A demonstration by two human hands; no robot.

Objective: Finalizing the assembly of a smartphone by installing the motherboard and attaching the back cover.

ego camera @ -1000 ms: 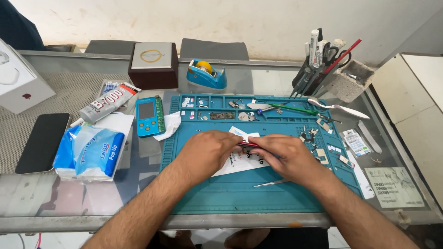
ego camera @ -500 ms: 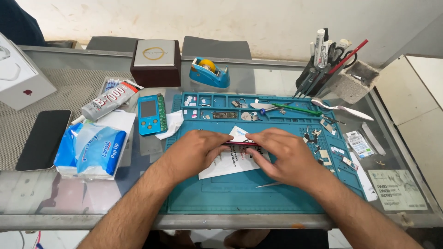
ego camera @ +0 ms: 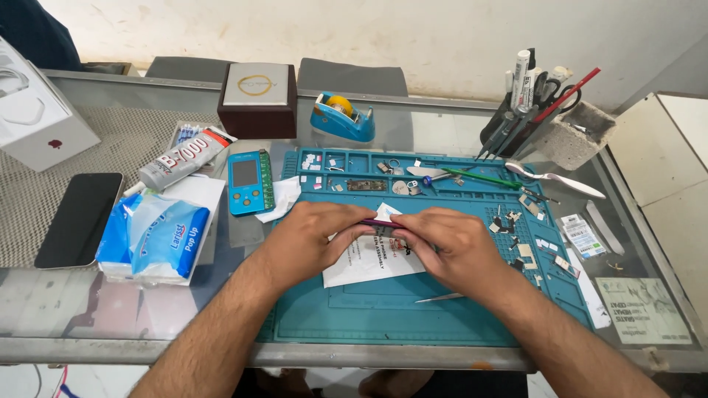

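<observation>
Both hands meet over a teal work mat (ego camera: 383, 324) on a glass table (ego camera: 442, 136). The left hand (ego camera: 313, 239) and right hand (ego camera: 450, 247) each pinch closed on one end of a thin dark-and-pink device (ego camera: 382, 222), held edge-up above a white paper sheet (ego camera: 365, 265). Tweezers (ego camera: 439, 298) lie near; a tape dispenser (ego camera: 343, 116) sits far.

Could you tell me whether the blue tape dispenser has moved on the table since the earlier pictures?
No. The blue tape dispenser sits right of the dark box at the table's far edge, as before; only the camera shifted.
</observation>
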